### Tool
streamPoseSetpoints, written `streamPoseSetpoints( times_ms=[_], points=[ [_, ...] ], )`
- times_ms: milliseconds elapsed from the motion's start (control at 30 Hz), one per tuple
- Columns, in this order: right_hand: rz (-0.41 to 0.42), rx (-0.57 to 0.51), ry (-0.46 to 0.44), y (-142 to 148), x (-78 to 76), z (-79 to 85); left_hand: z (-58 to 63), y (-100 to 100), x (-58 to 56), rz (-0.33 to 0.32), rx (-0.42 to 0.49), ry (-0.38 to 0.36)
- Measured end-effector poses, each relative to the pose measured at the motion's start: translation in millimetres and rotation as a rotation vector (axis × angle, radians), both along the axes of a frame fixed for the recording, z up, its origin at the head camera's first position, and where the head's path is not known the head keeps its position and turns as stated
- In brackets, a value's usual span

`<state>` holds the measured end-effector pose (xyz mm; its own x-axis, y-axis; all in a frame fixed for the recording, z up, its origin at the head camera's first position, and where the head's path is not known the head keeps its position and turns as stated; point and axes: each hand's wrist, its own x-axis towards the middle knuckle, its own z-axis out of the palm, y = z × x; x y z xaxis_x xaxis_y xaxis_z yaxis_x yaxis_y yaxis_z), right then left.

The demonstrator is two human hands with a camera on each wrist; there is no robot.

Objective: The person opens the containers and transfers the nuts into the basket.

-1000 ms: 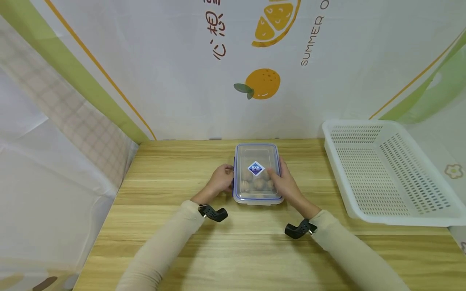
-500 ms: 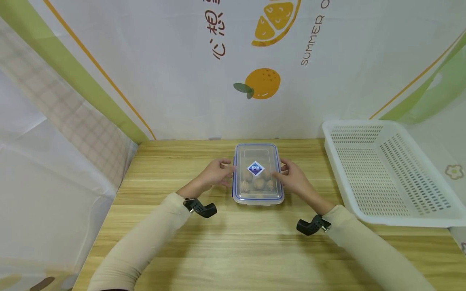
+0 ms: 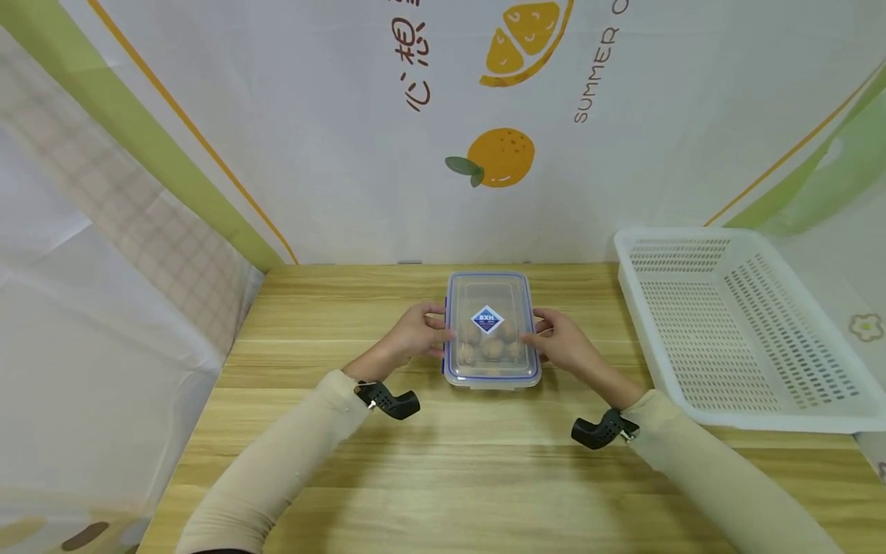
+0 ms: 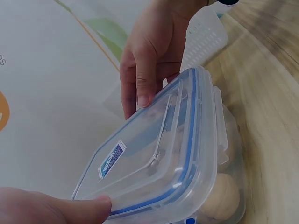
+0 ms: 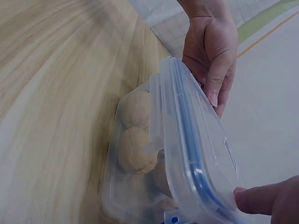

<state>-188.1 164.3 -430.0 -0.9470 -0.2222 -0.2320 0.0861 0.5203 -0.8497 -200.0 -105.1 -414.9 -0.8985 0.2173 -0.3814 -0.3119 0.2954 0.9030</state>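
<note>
A clear plastic food container (image 3: 491, 369) stands on the table, with a blue-sealed lid (image 3: 487, 292) over it and several walnuts (image 5: 138, 149) inside. My left hand (image 3: 414, 336) holds its left side, the thumb (image 4: 96, 208) resting on the lid's edge. On the opposite side my right hand (image 3: 566, 344) holds it the same way, with its thumb (image 5: 257, 198) on the rim and its other fingers down along the side, partly hidden. In the right wrist view the front latch flap (image 5: 156, 112) sticks out from the wall.
A white perforated plastic basket (image 3: 644, 331) stands at the right on the wooden table (image 3: 457, 477). Behind the table hangs a white cloth (image 3: 332, 154) printed with oranges, and another stretch of cloth covers the left side.
Both hands first drew outward from the container's sides, the left farther, the right thumb sliding off the lid's middle. Since then they have closed in again on its edges. The container stays in place.
</note>
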Motion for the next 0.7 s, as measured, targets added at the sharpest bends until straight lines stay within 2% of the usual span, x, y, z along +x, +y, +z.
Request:
streamPoseSetpoints(
  times_ms=[700],
  points=[
    [0.002,0.041,-0.008,-2.4,1.9,4.5,6.1,3.2,-0.5,0.006,-0.037,-0.014]
  ],
)
